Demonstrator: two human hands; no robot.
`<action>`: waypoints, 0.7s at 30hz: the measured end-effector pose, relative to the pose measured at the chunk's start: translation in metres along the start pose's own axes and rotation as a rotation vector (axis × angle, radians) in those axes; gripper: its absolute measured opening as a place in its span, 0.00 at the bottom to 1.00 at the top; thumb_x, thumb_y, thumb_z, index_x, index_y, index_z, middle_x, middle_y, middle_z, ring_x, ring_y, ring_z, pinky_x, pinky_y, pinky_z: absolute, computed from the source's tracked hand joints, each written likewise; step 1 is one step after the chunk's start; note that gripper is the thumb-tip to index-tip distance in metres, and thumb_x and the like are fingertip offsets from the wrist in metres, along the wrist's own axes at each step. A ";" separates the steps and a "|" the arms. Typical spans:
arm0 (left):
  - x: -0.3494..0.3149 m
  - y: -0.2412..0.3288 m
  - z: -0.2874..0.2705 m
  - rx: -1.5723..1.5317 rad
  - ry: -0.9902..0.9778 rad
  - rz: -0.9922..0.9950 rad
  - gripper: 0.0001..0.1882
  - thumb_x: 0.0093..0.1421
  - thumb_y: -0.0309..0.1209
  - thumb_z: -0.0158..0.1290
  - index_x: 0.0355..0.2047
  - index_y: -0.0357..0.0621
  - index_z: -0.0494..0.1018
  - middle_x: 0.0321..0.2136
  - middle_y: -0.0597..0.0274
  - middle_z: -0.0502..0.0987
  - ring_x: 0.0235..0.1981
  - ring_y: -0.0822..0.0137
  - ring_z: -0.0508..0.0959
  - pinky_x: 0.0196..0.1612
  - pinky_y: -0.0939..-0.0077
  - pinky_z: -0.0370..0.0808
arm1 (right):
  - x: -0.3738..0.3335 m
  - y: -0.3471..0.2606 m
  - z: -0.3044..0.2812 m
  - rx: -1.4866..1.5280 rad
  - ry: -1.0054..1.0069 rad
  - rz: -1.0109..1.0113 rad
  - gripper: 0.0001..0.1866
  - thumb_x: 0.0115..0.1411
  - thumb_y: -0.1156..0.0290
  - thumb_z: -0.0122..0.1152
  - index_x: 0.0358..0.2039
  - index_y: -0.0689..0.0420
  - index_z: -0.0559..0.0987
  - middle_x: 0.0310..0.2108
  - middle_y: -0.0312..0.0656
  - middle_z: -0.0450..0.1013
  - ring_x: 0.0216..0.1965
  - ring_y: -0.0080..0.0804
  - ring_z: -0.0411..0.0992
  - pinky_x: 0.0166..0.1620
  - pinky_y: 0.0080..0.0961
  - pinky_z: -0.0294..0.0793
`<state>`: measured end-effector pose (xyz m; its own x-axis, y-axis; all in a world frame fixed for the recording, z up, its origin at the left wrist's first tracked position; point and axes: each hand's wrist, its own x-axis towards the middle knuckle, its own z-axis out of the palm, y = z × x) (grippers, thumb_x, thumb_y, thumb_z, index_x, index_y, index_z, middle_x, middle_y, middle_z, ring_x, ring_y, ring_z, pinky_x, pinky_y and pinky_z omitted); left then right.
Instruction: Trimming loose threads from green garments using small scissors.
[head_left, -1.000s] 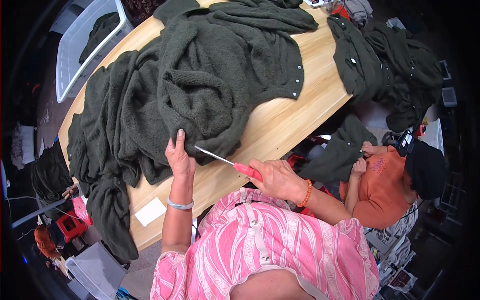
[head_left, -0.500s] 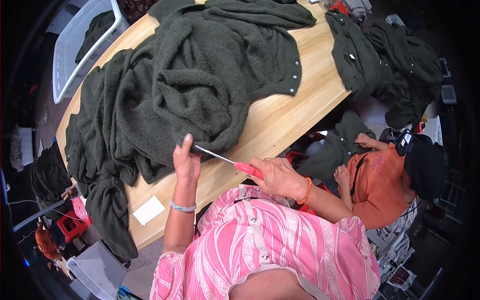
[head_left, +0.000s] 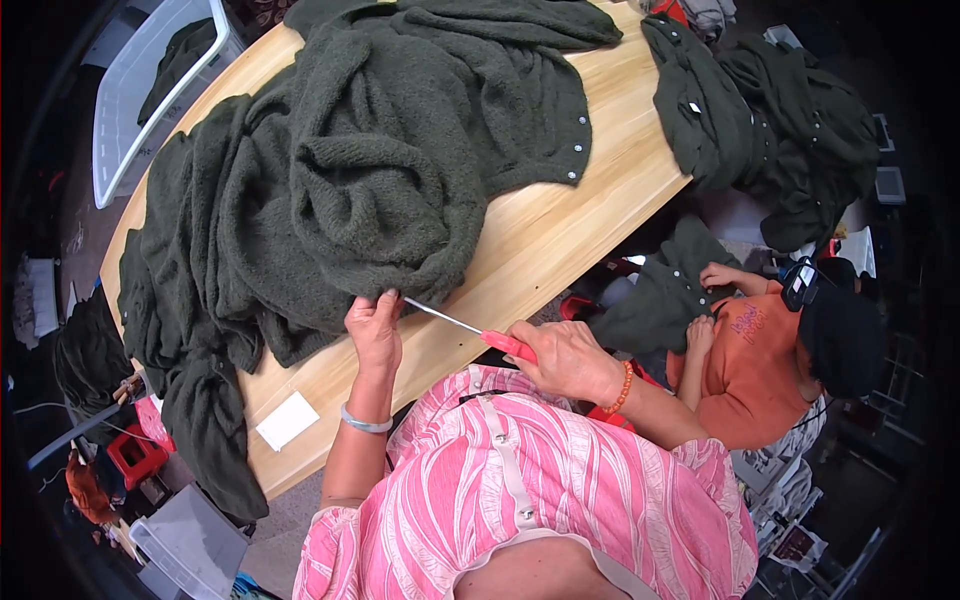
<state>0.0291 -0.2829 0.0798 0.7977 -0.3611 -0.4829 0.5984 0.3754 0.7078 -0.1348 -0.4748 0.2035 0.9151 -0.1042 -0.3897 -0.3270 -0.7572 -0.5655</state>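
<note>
A dark green knit cardigan [head_left: 400,150], bunched and folded, lies over the wooden table in front of me. At its near edge my left hand [head_left: 375,332] is closed, thumb and fingers pinching the knit. My right hand [head_left: 565,358] grips a red-handled tool with a slim metal shaft [head_left: 508,346]. The shaft points up and left, and its tip meets the cardigan right beside my left fingertips. What the tip does in the knit is too small to tell. More dark green knit [head_left: 200,220] spreads to the left, one sleeve-like part hanging off the table.
A white card [head_left: 287,421] lies on the wooden table [head_left: 560,240]. Beyond its left edge stands a white plastic bin [head_left: 125,130] with dark cloth. More dark green garments [head_left: 800,130] pile up at the right. A co-worker in orange [head_left: 745,370] handles green knit close to my right.
My left thumb, raised before, has come down to pinch the cardigan's edge. The tool and my right hand have shifted slightly right in the picture; the view has moved a little.
</note>
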 end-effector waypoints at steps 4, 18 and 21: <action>0.004 -0.004 -0.019 0.390 -0.081 0.268 0.03 0.59 0.20 0.54 0.34 0.37 0.75 0.34 0.66 0.78 0.33 0.77 0.76 0.38 0.82 0.75 | 0.000 -0.008 -0.007 -0.023 0.010 0.055 0.13 0.57 0.61 0.59 0.36 0.56 0.73 0.20 0.53 0.73 0.27 0.53 0.74 0.32 0.45 0.71; 0.003 -0.007 -0.023 0.151 -0.187 0.116 0.11 0.58 0.16 0.50 0.42 0.37 0.73 0.40 0.62 0.77 0.41 0.69 0.76 0.48 0.74 0.72 | -0.002 -0.010 -0.015 -0.043 -0.182 0.055 0.14 0.57 0.61 0.57 0.36 0.59 0.72 0.23 0.57 0.74 0.29 0.57 0.74 0.35 0.49 0.72; 0.002 0.000 -0.014 -0.047 -0.181 0.050 0.15 0.58 0.16 0.48 0.47 0.37 0.70 0.44 0.60 0.75 0.45 0.67 0.75 0.52 0.70 0.70 | -0.007 -0.002 -0.010 -0.009 -0.182 0.067 0.14 0.57 0.61 0.57 0.36 0.59 0.72 0.23 0.58 0.74 0.29 0.58 0.74 0.36 0.50 0.71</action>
<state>0.0315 -0.2719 0.0719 0.8027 -0.4869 -0.3444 0.5646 0.4346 0.7017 -0.1384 -0.4787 0.2149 0.8330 -0.0370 -0.5521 -0.3833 -0.7581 -0.5276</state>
